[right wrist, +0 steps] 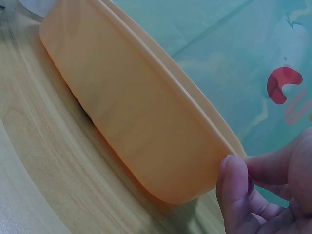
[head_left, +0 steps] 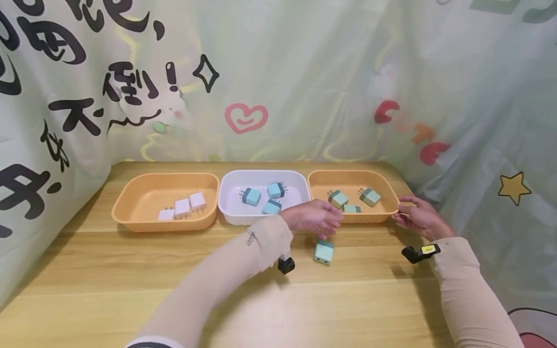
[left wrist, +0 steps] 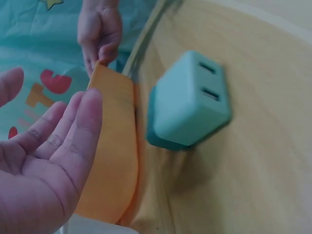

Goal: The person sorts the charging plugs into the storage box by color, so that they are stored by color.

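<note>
My right hand (head_left: pixel 422 218) pinches the rim of the right orange bin (head_left: pixel 365 218) at its front right corner, thumb and fingers on either side of the wall in the right wrist view. My left hand (head_left: pixel 312 217) hovers by that bin's front left corner, its fingers loosely extended and holding nothing. Just in front of it, a pale green charger plug (left wrist: pixel 190 102) lies on the table, its two USB ports facing the near side. Inside the right bin are three green charger plugs (head_left: pixel 370 196), one partly hidden by the front wall.
A white bin (head_left: pixel 235 218) with three blue charger plugs (head_left: pixel 251 196) stands in the middle. At left, another orange bin (head_left: pixel 165 225) holds three white charger plugs (head_left: pixel 183 207). The bins form a row on the wooden table (head_left: pixel 304 309), before a printed curtain (head_left: pixel 296 87).
</note>
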`<state>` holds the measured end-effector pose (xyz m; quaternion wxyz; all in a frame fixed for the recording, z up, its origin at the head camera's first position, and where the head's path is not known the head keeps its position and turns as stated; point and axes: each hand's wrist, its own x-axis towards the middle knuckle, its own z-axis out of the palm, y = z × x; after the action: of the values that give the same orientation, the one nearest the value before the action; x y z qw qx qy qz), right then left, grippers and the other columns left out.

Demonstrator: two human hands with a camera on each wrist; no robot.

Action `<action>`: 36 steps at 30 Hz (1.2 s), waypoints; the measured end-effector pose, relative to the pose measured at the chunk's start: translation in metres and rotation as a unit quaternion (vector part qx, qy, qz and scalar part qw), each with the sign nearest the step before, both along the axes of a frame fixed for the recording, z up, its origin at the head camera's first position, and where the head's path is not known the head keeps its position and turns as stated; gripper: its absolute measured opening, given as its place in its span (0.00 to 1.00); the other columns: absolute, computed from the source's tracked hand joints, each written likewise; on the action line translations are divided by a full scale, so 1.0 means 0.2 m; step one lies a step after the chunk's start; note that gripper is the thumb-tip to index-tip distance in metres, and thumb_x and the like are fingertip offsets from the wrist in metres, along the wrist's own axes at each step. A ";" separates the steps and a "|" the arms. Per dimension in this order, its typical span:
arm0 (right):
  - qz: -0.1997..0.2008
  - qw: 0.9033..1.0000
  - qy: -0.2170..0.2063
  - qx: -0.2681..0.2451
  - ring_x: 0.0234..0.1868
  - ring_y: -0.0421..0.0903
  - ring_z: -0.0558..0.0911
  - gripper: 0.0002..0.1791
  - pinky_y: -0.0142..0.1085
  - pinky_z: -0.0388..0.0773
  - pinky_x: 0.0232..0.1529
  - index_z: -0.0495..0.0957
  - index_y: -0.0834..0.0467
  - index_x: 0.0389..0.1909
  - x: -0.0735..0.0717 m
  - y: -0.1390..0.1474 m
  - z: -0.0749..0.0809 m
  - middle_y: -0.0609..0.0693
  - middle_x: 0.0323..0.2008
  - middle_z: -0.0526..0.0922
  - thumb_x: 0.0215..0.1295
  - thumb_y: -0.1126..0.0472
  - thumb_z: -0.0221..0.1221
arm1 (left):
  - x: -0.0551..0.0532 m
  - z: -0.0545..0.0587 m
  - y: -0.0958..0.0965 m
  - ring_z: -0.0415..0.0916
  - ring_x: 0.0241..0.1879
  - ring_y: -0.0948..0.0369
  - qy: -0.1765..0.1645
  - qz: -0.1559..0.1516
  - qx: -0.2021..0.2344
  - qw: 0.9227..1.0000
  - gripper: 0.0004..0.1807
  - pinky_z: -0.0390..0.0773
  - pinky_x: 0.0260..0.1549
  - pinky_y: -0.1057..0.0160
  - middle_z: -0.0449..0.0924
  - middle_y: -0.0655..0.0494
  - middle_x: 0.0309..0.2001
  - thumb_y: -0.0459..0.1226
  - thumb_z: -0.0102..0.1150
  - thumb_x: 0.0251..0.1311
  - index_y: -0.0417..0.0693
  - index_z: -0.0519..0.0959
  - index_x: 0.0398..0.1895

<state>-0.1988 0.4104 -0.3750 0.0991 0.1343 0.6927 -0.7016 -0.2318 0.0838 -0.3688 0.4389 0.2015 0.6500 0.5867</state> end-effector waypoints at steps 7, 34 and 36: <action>-0.003 1.000 -0.006 -0.001 0.28 0.42 0.82 0.19 0.30 0.83 0.31 0.55 0.64 0.62 0.00 -0.01 0.00 0.53 0.29 0.79 0.74 0.70 0.47 | 0.05 -0.04 -0.07 0.79 0.43 0.51 0.021 -0.011 -0.035 0.999 0.20 0.83 0.35 0.59 0.76 0.39 0.52 0.37 0.56 0.68 0.34 0.71 0.58; -0.001 1.000 0.003 -0.004 0.28 0.42 0.82 0.16 0.29 0.83 0.31 0.59 0.62 0.59 0.00 0.00 0.00 0.53 0.29 0.79 0.73 0.70 0.46 | 0.17 -0.12 -0.05 0.76 0.19 0.61 0.238 0.008 -0.232 0.943 0.16 0.76 0.18 0.69 0.75 0.55 0.32 0.32 0.75 0.48 0.44 0.79 0.38; -0.001 1.000 0.003 -0.007 0.28 0.42 0.82 0.15 0.29 0.83 0.30 0.59 0.62 0.58 0.00 0.00 0.00 0.53 0.29 0.79 0.73 0.70 0.47 | 0.17 -0.12 -0.05 0.75 0.18 0.61 0.242 0.009 -0.232 0.942 0.16 0.76 0.17 0.69 0.76 0.55 0.32 0.32 0.75 0.47 0.45 0.78 0.37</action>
<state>-0.1983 0.4106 -0.3759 0.0974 0.1316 0.6879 -0.7071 -0.1972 0.0741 -0.3934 0.2975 0.2249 0.8564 0.3571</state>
